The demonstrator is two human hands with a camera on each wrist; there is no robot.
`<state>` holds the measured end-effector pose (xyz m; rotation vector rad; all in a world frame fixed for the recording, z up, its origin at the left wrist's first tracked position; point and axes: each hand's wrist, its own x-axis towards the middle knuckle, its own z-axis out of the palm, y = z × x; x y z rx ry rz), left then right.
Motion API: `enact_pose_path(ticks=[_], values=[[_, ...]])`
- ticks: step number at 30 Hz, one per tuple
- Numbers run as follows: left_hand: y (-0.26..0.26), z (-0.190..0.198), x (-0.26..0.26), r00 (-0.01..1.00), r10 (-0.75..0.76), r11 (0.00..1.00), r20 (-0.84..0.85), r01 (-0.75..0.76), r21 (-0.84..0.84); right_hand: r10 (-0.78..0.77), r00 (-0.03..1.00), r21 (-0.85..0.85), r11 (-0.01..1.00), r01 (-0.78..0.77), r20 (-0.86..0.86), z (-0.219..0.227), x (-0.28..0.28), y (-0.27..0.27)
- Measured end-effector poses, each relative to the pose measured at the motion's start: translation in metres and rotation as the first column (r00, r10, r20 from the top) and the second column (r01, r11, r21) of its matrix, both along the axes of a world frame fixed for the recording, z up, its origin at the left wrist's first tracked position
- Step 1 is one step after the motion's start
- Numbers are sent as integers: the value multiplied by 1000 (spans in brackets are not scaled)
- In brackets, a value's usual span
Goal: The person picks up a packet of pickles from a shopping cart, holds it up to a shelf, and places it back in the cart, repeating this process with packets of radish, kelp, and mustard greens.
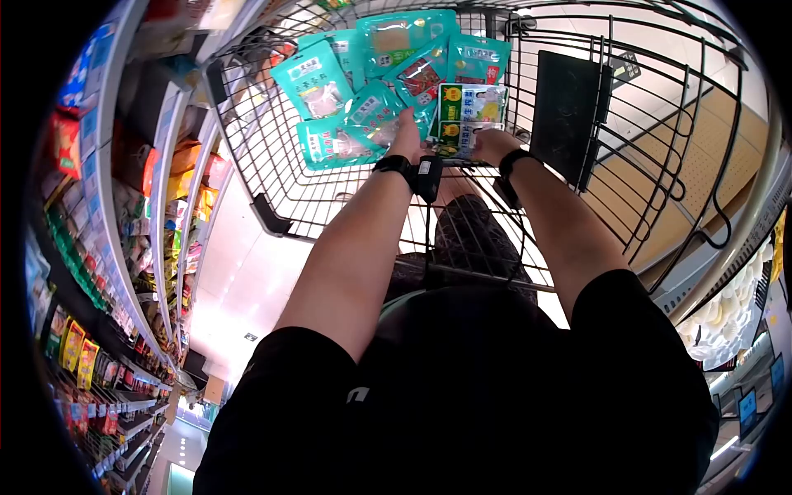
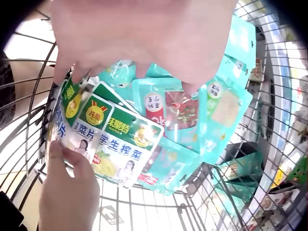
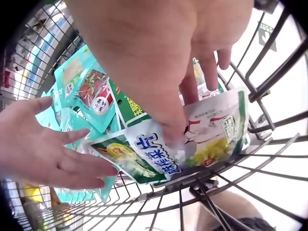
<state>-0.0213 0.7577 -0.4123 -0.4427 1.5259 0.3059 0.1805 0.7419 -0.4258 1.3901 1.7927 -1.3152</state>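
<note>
White-and-green pouches of pickled mustard slices point(image 1: 472, 106) overlap in the near right corner of a wire shopping cart point(image 1: 247, 153). The right hand point(image 1: 497, 147) pinches the nearest pouch point(image 3: 202, 137) at its edge, thumb on the printed face, as the right wrist view shows. My left hand point(image 1: 407, 139) is beside these pouches with fingers extended and apart; in the right wrist view its fingertips point(image 3: 103, 171) come right up to the pouch's green end. Teal pouches point(image 1: 313, 87) with clear windows lie beyond and to the left, one showing red dried peppers point(image 3: 92, 89).
Shelves of packaged snacks point(image 1: 78, 346) run along the left side. A black panel point(image 1: 569, 115) is fixed to the cart's right part. Beyond the cart at right are a tan perforated board point(image 1: 701, 157) and a display of white items point(image 1: 726, 309).
</note>
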Motion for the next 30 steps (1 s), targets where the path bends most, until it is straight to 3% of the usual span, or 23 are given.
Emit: enact_pose_path(ticks=[3, 5, 7, 9, 10, 11, 12, 13, 15, 16, 17, 19, 20, 21, 22, 23, 24, 25, 27, 28, 30], values=[[-3, 13, -30, 997, -67, 960, 37, 54, 276, -140, 986, 25, 989, 143, -89, 25, 4, 4], [6, 59, -43, 992, -41, 955, 122, 3, 298, -370, 917, 4, 927, 375, -147, 40, 7, 10], [12, 104, -54, 998, -31, 945, 46, 14, 327, -730, 616, -226, 681, 697, -297, 79, -3, 26], [14, 126, -72, 993, -100, 909, 57, 69, 411, -854, 397, -370, 507, 778, -335, 154, -21, 46], [18, 137, -79, 986, -88, 896, 144, 15, 444, -861, 347, -419, 490, 764, -372, 166, -27, 51], [21, 150, -86, 970, -81, 880, 230, -38, 473, -847, 345, -399, 502, 767, -404, 180, -33, 52], [23, 186, -86, 972, -84, 856, 221, -43, 516, -860, 217, -462, 442, 769, -462, 208, -48, 53], [26, 217, -85, 986, 8, 852, 169, -95, 515, -857, 85, -530, 389, 753, -509, 236, -65, 53], [17, 322, -90, 948, -43, 673, 314, -205, 711, -810, -25, -573, 392, 720, -586, 279, -103, 44], [12, 336, -105, 919, -124, 628, 374, -219, 746, -781, -73, -579, 394, 714, -621, 307, -127, 38], [10, 328, -123, 915, -182, 550, 359, -208, 809, -749, -122, -588, 396, 705, -651, 335, -149, 30], [-12, 385, -149, 983, -128, 441, 134, -65, 895, -647, -16, -459, 524, 717, -762, 367, -185, 21], [-18, 392, -170, 988, -104, 397, 115, -64, 916, -625, -54, -475, 531, 702, -778, 385, -207, 13], [-25, 401, -192, 993, -92, 290, 73, -44, 956, -603, -91, -491, 542, 682, -792, 402, -230, 3], [-36, 424, -211, 997, -66, 250, 26, -8, 968, -496, -166, -471, 591, 655, -853, 426, -252, -10], [-48, 447, -230, 999, -36, 209, -24, 31, 978, -398, -157, -405, 678, 613, -904, 436, -271, -15], [-55, 459, -251, 1000, -15, 169, 19, -16, 985, -380, -159, -395, 698, 598, -911, 455, -292, -21], [-66, 482, -272, 999, -12, 185, -29, 31, 982, -363, -157, -383, 716, 584, -919, 475, -313, -27], [-88, 525, -301, 991, 117, 25, -59, 56, 998, -182, -79, -191, 758, 623, -980, 510, -358, -39], [-96, 543, -319, 971, 174, 14, -167, 167, 986, -142, -77, -159, 768, 621, -987, 526, -379, -46], [-112, 574, -353, 955, 241, -48, -172, 189, 981, -40, -98, -90, 805, 587, -994, 561, -416, -59]])
